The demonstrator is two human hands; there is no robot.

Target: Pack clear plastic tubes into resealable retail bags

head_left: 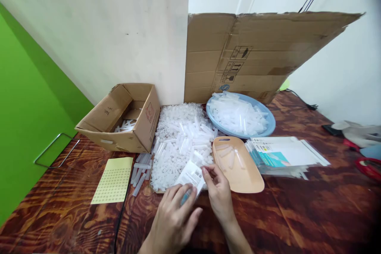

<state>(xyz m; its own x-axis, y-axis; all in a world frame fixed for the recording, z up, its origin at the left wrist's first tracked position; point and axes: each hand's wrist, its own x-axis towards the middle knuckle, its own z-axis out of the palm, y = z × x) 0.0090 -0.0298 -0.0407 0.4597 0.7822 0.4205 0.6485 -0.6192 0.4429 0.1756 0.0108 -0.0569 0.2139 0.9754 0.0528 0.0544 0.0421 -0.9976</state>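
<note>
Between my two hands is a small clear plastic packet (192, 175) with a white printed card and barcode inside. My left hand (175, 210) closes on its lower left part, fingers across a teal patch. The fingertips of my right hand (217, 184) pinch its upper right edge. Just beyond the packet lies a wide heap of small translucent plastic pieces (169, 166), with longer clear tubes (186, 143) on top. To the right, a peach-coloured tray (250, 178) holds several clear tubes.
A blue basin (270, 125) piled with clear tubes stands behind the tray. Printed card packets (282, 152) are stacked at right. On the left are an open cardboard box (143, 127), a yellow sticker sheet (113, 180) and a metal wire handle (56, 151). A large cardboard sheet (256, 55) leans behind.
</note>
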